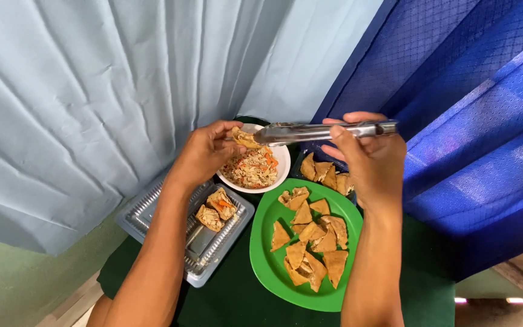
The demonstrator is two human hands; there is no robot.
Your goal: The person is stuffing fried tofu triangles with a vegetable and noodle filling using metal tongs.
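Observation:
My left hand holds a fried tofu pocket over a white bowl of shredded vegetable filling. My right hand grips metal tongs, whose tips meet the pocket. Below lies a green plate with several fried tofu triangles. A clear plastic tray at the left holds two filled tofu pieces.
More fried tofu sits in a dark container behind the green plate. Everything rests on a dark green tablecloth. Pale blue curtain hangs at the left, dark blue fabric at the right.

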